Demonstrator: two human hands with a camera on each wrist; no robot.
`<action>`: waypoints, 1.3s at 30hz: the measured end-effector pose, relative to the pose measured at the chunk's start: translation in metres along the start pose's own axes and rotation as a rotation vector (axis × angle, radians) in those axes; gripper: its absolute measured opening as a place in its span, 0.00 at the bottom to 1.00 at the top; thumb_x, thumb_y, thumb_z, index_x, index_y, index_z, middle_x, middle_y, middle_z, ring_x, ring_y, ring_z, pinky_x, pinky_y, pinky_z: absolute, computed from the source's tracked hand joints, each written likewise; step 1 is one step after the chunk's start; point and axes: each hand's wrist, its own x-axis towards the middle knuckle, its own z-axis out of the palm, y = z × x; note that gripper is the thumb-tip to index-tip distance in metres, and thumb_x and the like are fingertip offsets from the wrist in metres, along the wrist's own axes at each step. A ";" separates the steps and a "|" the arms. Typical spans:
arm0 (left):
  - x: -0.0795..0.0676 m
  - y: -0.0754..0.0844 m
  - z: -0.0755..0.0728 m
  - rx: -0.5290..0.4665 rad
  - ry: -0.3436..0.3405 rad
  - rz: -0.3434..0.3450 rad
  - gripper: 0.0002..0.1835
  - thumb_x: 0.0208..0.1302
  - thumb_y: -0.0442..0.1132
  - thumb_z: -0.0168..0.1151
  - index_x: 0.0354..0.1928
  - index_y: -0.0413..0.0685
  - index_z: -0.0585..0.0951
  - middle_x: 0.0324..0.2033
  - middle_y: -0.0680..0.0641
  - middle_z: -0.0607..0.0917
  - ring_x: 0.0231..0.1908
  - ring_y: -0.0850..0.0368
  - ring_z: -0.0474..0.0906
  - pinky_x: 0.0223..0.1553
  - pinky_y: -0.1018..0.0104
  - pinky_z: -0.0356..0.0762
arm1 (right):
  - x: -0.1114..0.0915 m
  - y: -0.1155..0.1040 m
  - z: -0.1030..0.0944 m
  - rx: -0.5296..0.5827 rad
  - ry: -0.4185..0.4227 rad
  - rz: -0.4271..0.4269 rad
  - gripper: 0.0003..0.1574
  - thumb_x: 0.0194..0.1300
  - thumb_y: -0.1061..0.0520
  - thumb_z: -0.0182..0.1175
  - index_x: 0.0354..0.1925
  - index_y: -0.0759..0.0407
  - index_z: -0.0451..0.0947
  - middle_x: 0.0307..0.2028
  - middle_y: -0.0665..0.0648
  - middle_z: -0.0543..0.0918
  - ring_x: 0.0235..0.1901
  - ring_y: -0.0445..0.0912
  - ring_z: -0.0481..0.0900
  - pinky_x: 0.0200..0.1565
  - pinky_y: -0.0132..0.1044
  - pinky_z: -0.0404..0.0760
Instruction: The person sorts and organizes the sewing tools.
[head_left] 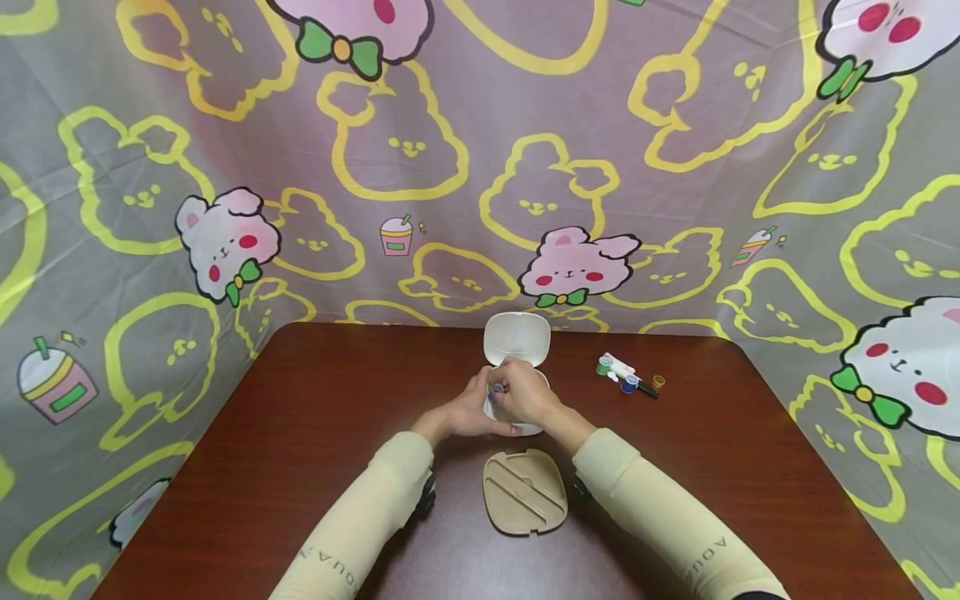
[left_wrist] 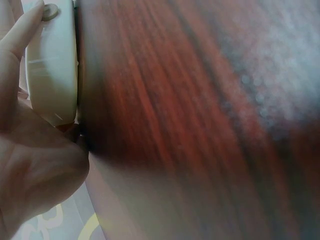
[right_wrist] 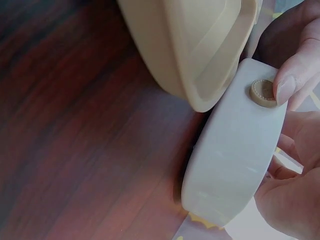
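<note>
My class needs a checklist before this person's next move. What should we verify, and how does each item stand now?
1. White rounded plastic lid raised: ok.
2. Left hand steadying the white rounded plastic box: ok, thumb at the round beige button.
3. Beige rounded-square tray out of the box: ok, on the reddish-brown table.
4. Right hand clear for closing: not ok, it is over the box.
5. Small blue item firmly pinched: cannot tell, too small.
</note>
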 end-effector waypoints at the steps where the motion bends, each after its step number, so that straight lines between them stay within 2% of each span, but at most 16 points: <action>1: 0.000 0.000 0.000 0.002 0.001 0.001 0.58 0.50 0.52 0.81 0.74 0.46 0.52 0.69 0.35 0.59 0.71 0.42 0.58 0.70 0.50 0.60 | 0.000 0.000 0.000 -0.001 0.000 -0.002 0.09 0.49 0.67 0.73 0.31 0.57 0.86 0.32 0.59 0.82 0.31 0.47 0.76 0.29 0.40 0.74; 10: 0.000 -0.001 0.001 -0.003 0.009 -0.001 0.57 0.50 0.51 0.81 0.74 0.47 0.52 0.69 0.34 0.59 0.70 0.41 0.59 0.69 0.49 0.61 | -0.001 -0.002 0.001 -0.003 0.002 0.011 0.10 0.47 0.68 0.72 0.30 0.56 0.87 0.31 0.58 0.81 0.29 0.46 0.75 0.28 0.40 0.73; 19: 0.001 -0.004 0.002 -0.012 -0.002 0.007 0.57 0.50 0.51 0.81 0.73 0.47 0.52 0.67 0.35 0.60 0.69 0.43 0.61 0.68 0.49 0.62 | 0.000 -0.004 0.001 -0.015 0.016 -0.039 0.09 0.46 0.70 0.71 0.23 0.57 0.83 0.30 0.59 0.80 0.29 0.47 0.74 0.27 0.41 0.72; 25: 0.003 -0.007 0.003 0.037 -0.001 0.009 0.57 0.50 0.55 0.80 0.73 0.49 0.52 0.68 0.36 0.60 0.69 0.44 0.61 0.68 0.51 0.62 | 0.001 -0.003 0.001 -0.022 0.029 -0.057 0.09 0.46 0.69 0.71 0.22 0.56 0.83 0.29 0.58 0.79 0.27 0.46 0.73 0.24 0.41 0.71; 28: 0.003 -0.006 0.002 0.023 0.004 0.013 0.58 0.50 0.54 0.81 0.73 0.48 0.52 0.68 0.35 0.61 0.69 0.43 0.60 0.68 0.51 0.62 | 0.001 -0.002 0.000 -0.037 0.032 -0.068 0.09 0.46 0.68 0.71 0.21 0.55 0.83 0.29 0.58 0.79 0.27 0.45 0.73 0.23 0.43 0.71; 35: 0.000 -0.003 0.001 -0.019 -0.021 -0.017 0.58 0.51 0.52 0.80 0.75 0.48 0.50 0.68 0.36 0.60 0.69 0.44 0.61 0.68 0.52 0.63 | 0.001 -0.005 -0.004 -0.050 -0.036 -0.048 0.10 0.50 0.67 0.71 0.21 0.54 0.82 0.31 0.58 0.80 0.29 0.46 0.74 0.25 0.41 0.73; 39: 0.000 -0.003 0.001 -0.020 -0.016 -0.010 0.58 0.51 0.52 0.81 0.74 0.48 0.51 0.68 0.36 0.60 0.68 0.44 0.61 0.68 0.52 0.63 | 0.001 -0.006 -0.006 -0.057 -0.044 -0.058 0.10 0.49 0.67 0.71 0.21 0.54 0.81 0.32 0.58 0.80 0.30 0.47 0.76 0.25 0.41 0.73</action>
